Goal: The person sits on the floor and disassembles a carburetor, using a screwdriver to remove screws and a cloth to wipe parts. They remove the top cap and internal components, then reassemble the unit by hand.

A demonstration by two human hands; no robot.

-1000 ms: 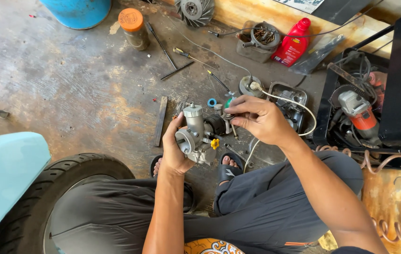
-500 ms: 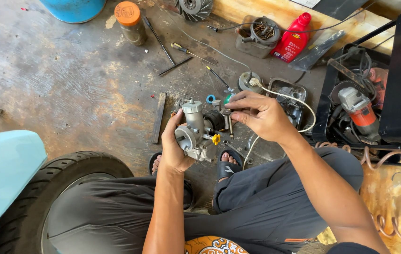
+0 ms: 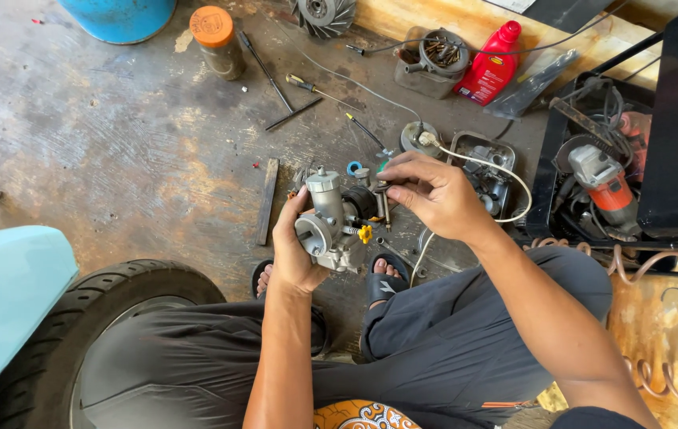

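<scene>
The left hand (image 3: 295, 254) grips the carburetor (image 3: 331, 222) unchanged. The right hand (image 3: 434, 195), at its 3 o'clock, still pinches what appears to be a small screw (image 3: 384, 205), barely shifted, so fitting continues.

Left hand (image 3: 295, 254) is covering the near side of the grey carburetor (image 3: 331, 226), so that face isn't showing. Right hand (image 3: 434, 195) is pinching something small at the carburetor's right end; the part itself is too small to tell, fingertips hiding most of it. Blue drum (image 3: 120, 12) is getting cut off by the top edge, upper left. Finned metal disc (image 3: 323, 14) is also clipped at the top centre. Pale blue body panel (image 3: 1, 294) is running off the left edge, lower left. Tyre (image 3: 92, 310) is partly hidden behind the knee and panel. Contents of the metal tray (image 3: 486, 163) are too cluttered to make out. Black frame (image 3: 677, 119) is running off the right edge.
</scene>
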